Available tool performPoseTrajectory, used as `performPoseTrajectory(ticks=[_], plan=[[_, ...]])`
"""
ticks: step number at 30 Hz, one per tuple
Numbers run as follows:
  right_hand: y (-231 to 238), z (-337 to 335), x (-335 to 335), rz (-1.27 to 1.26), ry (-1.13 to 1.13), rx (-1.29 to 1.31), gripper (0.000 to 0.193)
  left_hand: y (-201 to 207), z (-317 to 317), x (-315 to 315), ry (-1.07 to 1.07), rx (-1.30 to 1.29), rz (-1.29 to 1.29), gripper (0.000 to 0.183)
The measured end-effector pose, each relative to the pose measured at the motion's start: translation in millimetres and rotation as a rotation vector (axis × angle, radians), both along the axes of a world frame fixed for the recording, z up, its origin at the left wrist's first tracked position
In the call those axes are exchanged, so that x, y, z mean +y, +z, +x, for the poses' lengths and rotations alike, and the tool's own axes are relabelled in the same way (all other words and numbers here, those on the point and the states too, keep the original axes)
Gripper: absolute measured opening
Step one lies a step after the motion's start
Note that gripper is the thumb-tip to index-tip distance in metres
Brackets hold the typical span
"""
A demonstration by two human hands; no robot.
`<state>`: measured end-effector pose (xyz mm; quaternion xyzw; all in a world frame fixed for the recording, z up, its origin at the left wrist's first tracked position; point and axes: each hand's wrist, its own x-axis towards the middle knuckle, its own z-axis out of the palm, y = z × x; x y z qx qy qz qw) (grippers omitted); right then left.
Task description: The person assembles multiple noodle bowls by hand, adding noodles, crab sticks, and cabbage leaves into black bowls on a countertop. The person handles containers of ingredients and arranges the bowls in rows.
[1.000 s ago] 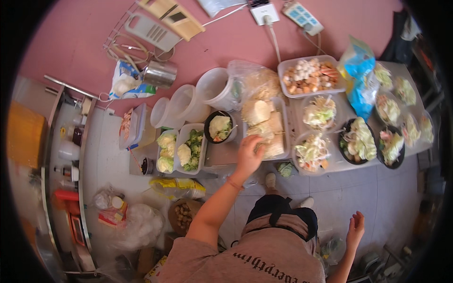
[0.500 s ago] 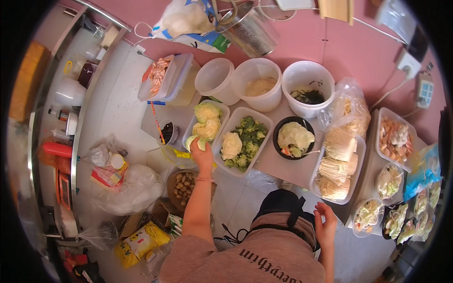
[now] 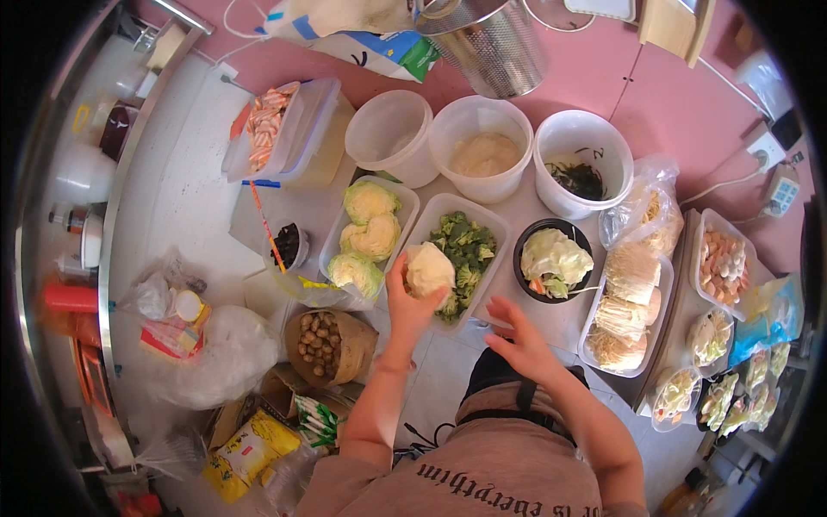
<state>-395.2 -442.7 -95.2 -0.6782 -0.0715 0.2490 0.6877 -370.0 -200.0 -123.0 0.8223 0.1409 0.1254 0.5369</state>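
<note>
My left hand (image 3: 408, 312) is closed round a pale cauliflower head (image 3: 430, 268) at the near left of a clear plastic tub (image 3: 497, 226). Green broccoli florets (image 3: 468, 254) fill the rest of that tub. To its left, cut cabbage halves (image 3: 369, 234) lie in another clear tub (image 3: 409, 200). My right hand (image 3: 522, 343) hovers off the table's near edge with fingers apart and nothing in it. Just beyond it stands a black bowl (image 3: 519, 250) holding cabbage leaves (image 3: 556, 259) and bits of other vegetables.
Behind are white buckets (image 3: 389, 138) and a box of pink-orange sticks (image 3: 271, 121). Enoki mushrooms (image 3: 627, 306) fill a tub at right, near several filled bowls (image 3: 674, 392). A paper bag of small brown mushrooms (image 3: 320, 343) stands low at left. A metal strainer (image 3: 491, 52) hangs overhead.
My left hand has let go of the cabbage piece, which now rests in its tub, and moved right onto the cauliflower. My right hand has come up and inward from my side.
</note>
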Motion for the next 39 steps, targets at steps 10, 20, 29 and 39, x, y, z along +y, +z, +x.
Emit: performPoseTrajectory(ticks=[10, 20, 29, 39], plan=[[53.1, 23.6, -41.4, 0.476, -0.006, 0.356, 0.076, 84.7, 0.0, -62.2, -0.631, 0.268, -1.24, 0.064], [58.9, -16.6, -117.9, -0.112, -0.684, 0.016, 0.048, 78.8, 16.6, -180.3, -0.543, 0.335, -0.926, 0.049], [81.4, -72.5, -231.0, 0.029, -0.734, 0.237, 0.038, 88.8, -2.2, -284.6, -0.809, 0.371, -0.718, 0.05], [85.4, -122.7, -276.3, -0.593, -0.689, -0.393, 0.077, 88.6, -45.6, -365.0, -0.923, 0.4, -0.589, 0.043]])
